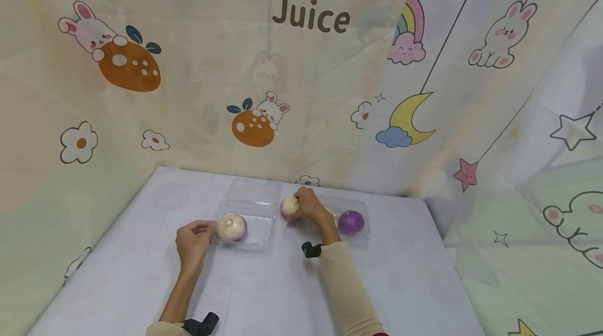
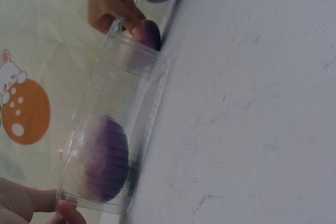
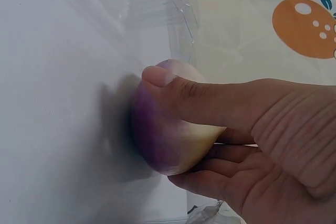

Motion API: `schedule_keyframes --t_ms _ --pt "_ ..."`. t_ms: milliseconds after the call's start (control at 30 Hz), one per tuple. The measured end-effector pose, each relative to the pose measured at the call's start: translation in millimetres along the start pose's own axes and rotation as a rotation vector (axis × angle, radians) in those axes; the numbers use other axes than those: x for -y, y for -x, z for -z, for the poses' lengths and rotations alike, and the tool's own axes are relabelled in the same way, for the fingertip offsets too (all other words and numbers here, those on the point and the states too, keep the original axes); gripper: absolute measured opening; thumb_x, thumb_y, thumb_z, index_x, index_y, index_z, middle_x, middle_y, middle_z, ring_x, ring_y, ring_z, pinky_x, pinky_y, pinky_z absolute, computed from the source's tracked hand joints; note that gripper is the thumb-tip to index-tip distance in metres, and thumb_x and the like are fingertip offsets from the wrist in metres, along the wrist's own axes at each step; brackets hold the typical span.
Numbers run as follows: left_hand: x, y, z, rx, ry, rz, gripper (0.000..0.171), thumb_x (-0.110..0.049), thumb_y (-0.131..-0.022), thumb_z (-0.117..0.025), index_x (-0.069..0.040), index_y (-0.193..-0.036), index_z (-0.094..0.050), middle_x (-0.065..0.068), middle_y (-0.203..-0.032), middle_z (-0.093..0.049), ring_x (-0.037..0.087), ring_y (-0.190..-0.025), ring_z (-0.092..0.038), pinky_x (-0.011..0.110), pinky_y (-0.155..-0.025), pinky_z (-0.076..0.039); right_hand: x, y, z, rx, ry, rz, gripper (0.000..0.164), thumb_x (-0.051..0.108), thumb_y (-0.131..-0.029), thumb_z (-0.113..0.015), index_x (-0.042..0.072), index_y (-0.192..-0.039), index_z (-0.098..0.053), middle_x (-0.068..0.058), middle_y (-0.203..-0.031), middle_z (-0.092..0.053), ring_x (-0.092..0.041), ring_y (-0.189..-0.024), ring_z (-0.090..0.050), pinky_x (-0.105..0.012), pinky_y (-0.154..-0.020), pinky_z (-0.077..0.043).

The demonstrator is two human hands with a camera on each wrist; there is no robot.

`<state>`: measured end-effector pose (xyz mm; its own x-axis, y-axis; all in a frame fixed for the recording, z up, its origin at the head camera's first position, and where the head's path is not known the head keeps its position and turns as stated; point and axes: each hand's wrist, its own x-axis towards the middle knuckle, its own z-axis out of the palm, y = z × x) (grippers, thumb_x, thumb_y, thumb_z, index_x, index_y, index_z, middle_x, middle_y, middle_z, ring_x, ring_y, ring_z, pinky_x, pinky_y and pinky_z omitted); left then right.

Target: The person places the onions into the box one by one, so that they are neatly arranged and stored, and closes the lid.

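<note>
My right hand [image 1: 308,204] grips a round purple-and-white vegetable [image 3: 157,124], turnip-like, its thumb along one side and fingers round the other. It is held between two clear plastic containers, close by the left one's right wall. My left hand [image 1: 194,239] pinches the left edge of the left container [image 1: 259,226], whose lid [image 1: 252,191] is folded back. Inside that container, at its left end, sits another purple-and-white vegetable [image 1: 232,227], pale end up. The right container [image 1: 365,228] holds a vegetable showing its purple side [image 1: 350,222] and a pale one mostly hidden by my right wrist.
Both containers stand on a white-covered table [image 1: 264,289] towards its back edge. Behind it hangs a printed cloth [image 1: 198,116] with rabbits and fruit. A black wrist device [image 1: 311,249] sits at my right wrist, another [image 1: 202,324] at my left.
</note>
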<state>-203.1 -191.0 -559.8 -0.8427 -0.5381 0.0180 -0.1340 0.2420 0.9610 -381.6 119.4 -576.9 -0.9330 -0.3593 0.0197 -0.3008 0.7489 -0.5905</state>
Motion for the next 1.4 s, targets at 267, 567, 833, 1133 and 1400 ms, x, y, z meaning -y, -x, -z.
schedule_keyframes --t_ms 267,567,833,1133,1400 --pt "0.1 -0.7 -1.4 -0.002 0.001 -0.007 0.018 -0.009 -0.101 -0.076 0.008 -0.106 -0.079 0.021 -0.090 -0.078 0.014 -0.058 -0.063 0.020 -0.051 -0.052 20 16 15 -0.050 -0.029 0.107 0.061 0.018 -0.058 -0.106 -0.005 -0.109 -0.080 -0.008 -0.092 -0.074 -0.020 -0.092 -0.058 -0.035 -0.087 -0.053" --pt "0.0 -0.7 -1.4 0.000 0.001 0.004 0.018 -0.009 -0.101 -0.076 0.008 -0.106 -0.079 0.017 -0.087 -0.078 0.012 -0.058 -0.062 0.020 -0.051 -0.053 36 34 33 -0.111 -0.032 0.079 0.084 0.022 -0.057 -0.104 -0.003 -0.131 -0.076 -0.017 -0.120 -0.077 -0.031 -0.113 -0.068 -0.047 -0.101 -0.060" --pt "1.4 -0.4 -1.2 0.002 0.005 0.019 0.018 -0.009 -0.101 -0.076 0.008 -0.107 -0.079 0.016 -0.088 -0.078 0.013 -0.061 -0.063 0.021 -0.053 -0.055 58 57 49 -0.175 -0.029 0.101 0.073 0.015 -0.060 -0.105 0.003 -0.128 -0.079 -0.013 -0.113 -0.079 -0.030 -0.105 -0.071 -0.050 -0.099 -0.060" --pt "2.1 -0.5 -0.4 0.005 0.008 0.007 0.018 -0.010 -0.101 -0.076 0.008 -0.106 -0.079 0.015 -0.086 -0.078 0.013 -0.060 -0.065 0.021 -0.053 -0.055 57 66 53 -0.194 -0.121 0.107 0.073 0.012 -0.055 -0.107 0.003 -0.123 -0.082 -0.013 -0.116 -0.084 -0.032 -0.116 -0.074 -0.050 -0.103 -0.060" --pt "0.4 -0.2 -0.5 0.004 0.011 0.014 0.018 -0.010 -0.101 -0.076 0.007 -0.106 -0.079 0.014 -0.085 -0.078 0.012 -0.059 -0.063 0.021 -0.052 -0.055 56 72 52 -0.157 -0.162 0.078 0.074 0.012 -0.057 -0.108 0.003 -0.126 -0.081 -0.013 -0.119 -0.084 -0.030 -0.115 -0.078 -0.048 -0.103 -0.063"
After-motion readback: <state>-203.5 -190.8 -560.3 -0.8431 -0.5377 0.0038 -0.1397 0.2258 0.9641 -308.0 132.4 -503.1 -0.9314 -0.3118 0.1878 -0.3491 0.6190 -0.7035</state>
